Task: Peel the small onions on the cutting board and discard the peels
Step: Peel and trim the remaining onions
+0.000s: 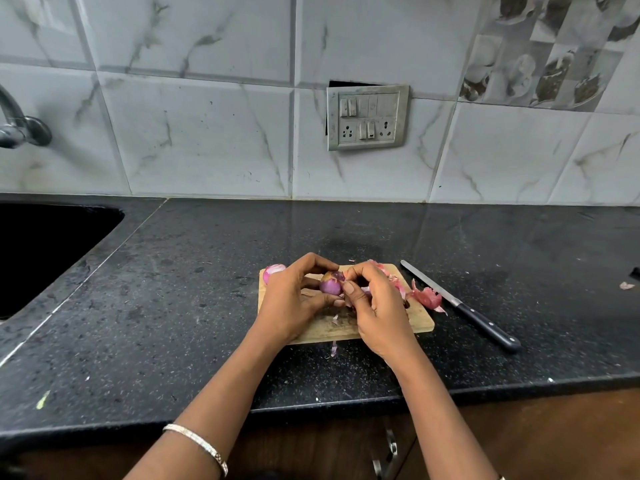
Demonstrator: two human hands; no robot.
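Left hand (pixel 294 299) and right hand (pixel 377 306) side by side, curled grip around one onion (pixel 330 285)

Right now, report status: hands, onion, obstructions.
Left hand grips small purple onion over pale wooden cutting board; right hand pinches its top. Pink peels piled at board's right edge, not discarded. Black-handled knife lies clear, right of board.

Left hand (pixel 294 299) grips a small purple onion (pixel 330 284) over the cutting board (pixel 420 318); right hand (pixel 375 306) pinches at its top. Second onion (pixel 273 271) at board's far left corner. Peels (pixel 427 296) heaped right, knife (pixel 460 304) beside them on the black bench (pixel 173 306).
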